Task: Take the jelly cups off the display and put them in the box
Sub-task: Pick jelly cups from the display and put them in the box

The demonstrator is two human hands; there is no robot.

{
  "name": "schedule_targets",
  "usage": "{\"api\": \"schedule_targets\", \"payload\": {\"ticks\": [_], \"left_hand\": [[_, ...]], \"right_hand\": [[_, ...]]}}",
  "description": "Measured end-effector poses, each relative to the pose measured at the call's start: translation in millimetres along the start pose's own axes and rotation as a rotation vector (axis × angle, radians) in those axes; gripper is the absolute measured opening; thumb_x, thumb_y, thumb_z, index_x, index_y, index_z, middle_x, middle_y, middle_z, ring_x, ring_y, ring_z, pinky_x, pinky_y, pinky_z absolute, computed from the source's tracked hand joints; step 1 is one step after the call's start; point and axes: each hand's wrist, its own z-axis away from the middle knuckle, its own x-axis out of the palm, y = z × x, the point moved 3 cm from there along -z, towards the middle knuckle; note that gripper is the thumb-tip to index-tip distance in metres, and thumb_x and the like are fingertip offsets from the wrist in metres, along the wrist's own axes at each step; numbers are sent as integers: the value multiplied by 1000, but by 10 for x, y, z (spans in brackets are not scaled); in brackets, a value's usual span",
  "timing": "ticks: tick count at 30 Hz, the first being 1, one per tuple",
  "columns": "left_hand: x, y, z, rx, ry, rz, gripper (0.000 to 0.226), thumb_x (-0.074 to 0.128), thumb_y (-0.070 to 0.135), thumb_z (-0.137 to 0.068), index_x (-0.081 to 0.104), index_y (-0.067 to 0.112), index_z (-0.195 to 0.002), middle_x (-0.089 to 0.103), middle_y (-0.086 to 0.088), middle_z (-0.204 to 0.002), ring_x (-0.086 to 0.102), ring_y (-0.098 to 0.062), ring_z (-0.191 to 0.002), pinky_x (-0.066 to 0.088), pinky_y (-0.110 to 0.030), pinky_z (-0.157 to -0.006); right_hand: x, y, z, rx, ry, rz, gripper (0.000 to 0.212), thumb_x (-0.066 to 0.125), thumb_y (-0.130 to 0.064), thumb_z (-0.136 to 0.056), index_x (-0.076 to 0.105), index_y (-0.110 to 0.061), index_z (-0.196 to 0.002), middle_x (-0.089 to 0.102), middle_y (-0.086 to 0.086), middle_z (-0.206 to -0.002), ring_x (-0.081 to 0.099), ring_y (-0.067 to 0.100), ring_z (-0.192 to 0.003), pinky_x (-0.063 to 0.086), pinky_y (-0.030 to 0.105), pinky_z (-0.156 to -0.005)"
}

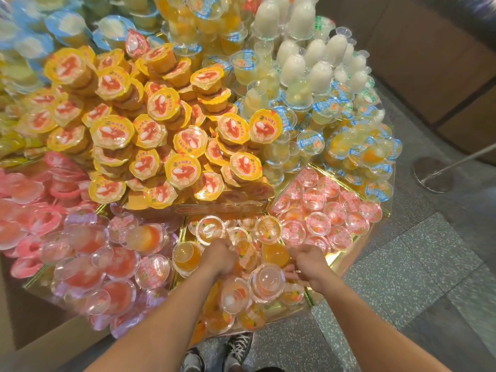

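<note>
Both hands are lowered into the nearest compartment of the display [343,253], where orange jelly cups [273,253] are heaped loosely, some upright, some tipped over. The left hand [218,255] is seen from the back, its fingers curled down among the cups. Whether a cup is gripped cannot be told, as the fingertips are hidden. The right hand [308,260] is set just beside it to the right. Its fingers are also bent and turned inward, close to a clear domed cup [265,281], and a grip cannot be made out there either. Pink cups [332,210] are laid flat in the compartment to the right. Yellow-lidded cups [182,170] are stacked high behind the hands, and white cups [319,73] are stood at the far right. Dark laced shoes [237,347] are seen on the speckled floor [402,291] below the forearms.
</note>
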Motion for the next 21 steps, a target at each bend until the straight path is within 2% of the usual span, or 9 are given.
{"api": "schedule_targets", "payload": {"ticks": [2,6,9,12,16,21], "left_hand": [[1,-18,-13,2,-4,27,31,58,14,-95,48,15,-65,72,-16,-90,69,-39,-89,44,-31,-62],[-25,-83,-1,16,-17,72,36,58,10,-96,46,15,-63,63,-8,-72,69,-37,-90,43,-27,-57],[-44,-122,20,23,-30,105,37,58,8,-98,45,14,-64,61,-2,-68,65,-26,-80,45,-24,-55],[-65,-173,6,32,-35,104,36,62,18,-98,47,16,-65,60,-7,-68,64,-25,-73,48,-31,-60],[-63,-153,26,43,-71,154,33,62,21,-98,48,15,-69,56,-12,-73,60,-24,-70,44,-30,-58],[-16,-103,69,8,-60,213,30,54,5,-100,48,10,-71,67,-4,-84,68,-22,-95,39,-15,-40]], "right_hand": [[-67,-56,61,-22,8,27,28,69,-19,-95,59,0,-113,64,16,-83,65,23,-66,63,50,-70],[-180,-151,161,-45,24,38,23,72,-15,-93,59,-2,-107,64,18,-77,67,27,-68,60,61,-76],[-231,-192,219,-59,27,62,19,69,-14,-94,58,-4,-106,64,16,-75,66,25,-63,60,58,-78],[-249,-208,239,-87,45,71,22,70,-15,-94,57,-4,-108,65,16,-77,65,24,-63,61,48,-71],[-279,-222,229,-149,66,104,21,72,-18,-92,60,-8,-107,66,15,-80,66,26,-68,60,53,-74],[-340,-231,212,-166,77,126,19,72,-15,-92,60,-13,-106,67,19,-78,66,32,-66,55,65,-77]]}}
